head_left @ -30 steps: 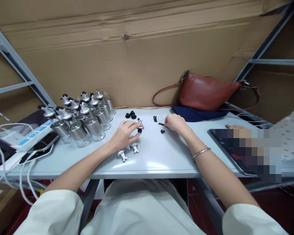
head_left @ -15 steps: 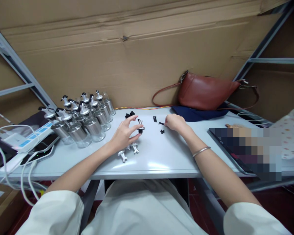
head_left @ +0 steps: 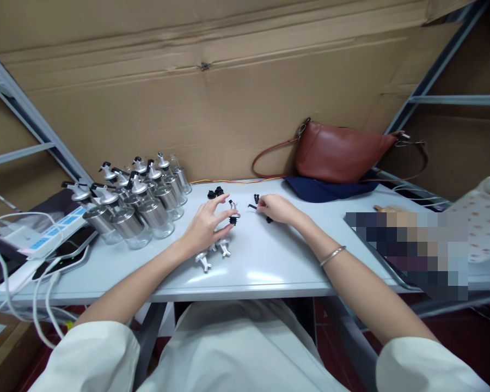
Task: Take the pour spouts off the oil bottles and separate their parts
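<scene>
My left hand (head_left: 207, 223) is closed on a silver pour spout (head_left: 233, 211) with a black ribbed stopper, held upright between thumb and fingers over the table. My right hand (head_left: 277, 208) pinches a small black lever (head_left: 252, 206), its narrow end pointing left toward the spout; the two parts are apart. Below my left hand lie several loose silver spout tops (head_left: 204, 262). Behind it sit black stoppers (head_left: 215, 193). Small black levers (head_left: 256, 198) lie just beyond my right hand, and other small black pieces (head_left: 269, 220) are partly hidden under it.
Several glass and steel bottles (head_left: 127, 224) with pour spouts stand at the left, beside a power strip (head_left: 57, 234) and white cables. A brown handbag (head_left: 343, 149) rests on dark blue cloth (head_left: 330, 189) at the back right. Cardboard (head_left: 228, 120) walls the rear.
My right hand has moved left with the black lever, closer to the spout. My left hand keeps its hold on the spout in nearly the same place.
</scene>
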`<act>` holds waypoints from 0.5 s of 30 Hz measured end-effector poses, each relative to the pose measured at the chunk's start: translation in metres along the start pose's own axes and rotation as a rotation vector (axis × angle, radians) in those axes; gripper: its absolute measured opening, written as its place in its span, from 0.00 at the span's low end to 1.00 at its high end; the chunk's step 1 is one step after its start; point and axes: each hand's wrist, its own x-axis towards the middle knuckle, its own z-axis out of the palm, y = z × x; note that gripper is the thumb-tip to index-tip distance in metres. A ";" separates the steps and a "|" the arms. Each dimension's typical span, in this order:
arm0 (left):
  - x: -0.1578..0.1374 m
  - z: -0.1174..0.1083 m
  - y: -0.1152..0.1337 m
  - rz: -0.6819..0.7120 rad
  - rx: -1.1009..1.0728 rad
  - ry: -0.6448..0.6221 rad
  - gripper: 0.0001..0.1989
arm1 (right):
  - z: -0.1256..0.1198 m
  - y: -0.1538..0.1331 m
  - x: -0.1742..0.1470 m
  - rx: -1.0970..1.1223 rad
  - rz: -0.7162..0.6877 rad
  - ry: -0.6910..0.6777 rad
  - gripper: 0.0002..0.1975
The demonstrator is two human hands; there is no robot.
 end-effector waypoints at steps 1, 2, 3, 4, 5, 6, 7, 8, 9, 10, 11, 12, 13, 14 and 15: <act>0.000 0.000 0.000 0.000 0.002 0.001 0.13 | -0.001 -0.004 -0.001 0.017 -0.023 0.027 0.06; 0.000 0.000 -0.001 0.001 0.005 0.003 0.13 | -0.002 -0.009 -0.003 0.043 -0.051 0.063 0.07; -0.001 0.000 -0.001 0.003 0.009 0.004 0.13 | -0.003 -0.014 -0.004 0.083 -0.091 0.110 0.07; -0.001 0.000 -0.001 0.009 0.014 0.005 0.14 | -0.004 -0.019 -0.005 0.140 -0.143 0.168 0.07; -0.001 0.000 -0.002 0.015 0.019 0.007 0.14 | -0.004 -0.024 -0.007 0.213 -0.206 0.231 0.06; -0.001 0.000 -0.002 0.023 0.023 0.010 0.14 | -0.004 -0.028 -0.008 0.291 -0.274 0.289 0.04; -0.001 0.000 -0.002 0.031 0.027 0.015 0.13 | -0.004 -0.032 -0.010 0.364 -0.337 0.339 0.03; -0.001 0.000 -0.002 0.038 0.030 0.021 0.13 | -0.004 -0.035 -0.012 0.419 -0.389 0.375 0.03; -0.001 0.000 -0.002 0.045 0.031 0.029 0.13 | -0.003 -0.037 -0.013 0.450 -0.425 0.391 0.04; -0.001 0.000 -0.002 0.050 0.033 0.037 0.13 | -0.002 -0.039 -0.014 0.467 -0.450 0.399 0.04; -0.001 0.000 -0.002 0.054 0.035 0.046 0.13 | -0.002 -0.040 -0.015 0.475 -0.469 0.402 0.04; -0.001 0.000 -0.002 0.057 0.037 0.055 0.13 | -0.002 -0.041 -0.016 0.479 -0.484 0.404 0.04; -0.001 0.000 -0.002 0.059 0.041 0.063 0.13 | -0.002 -0.041 -0.017 0.481 -0.494 0.404 0.04; -0.001 0.000 -0.003 0.062 0.045 0.068 0.13 | -0.002 -0.042 -0.017 0.483 -0.503 0.400 0.04; -0.001 0.000 -0.003 0.062 0.049 0.069 0.13 | -0.002 -0.042 -0.018 0.484 -0.507 0.394 0.04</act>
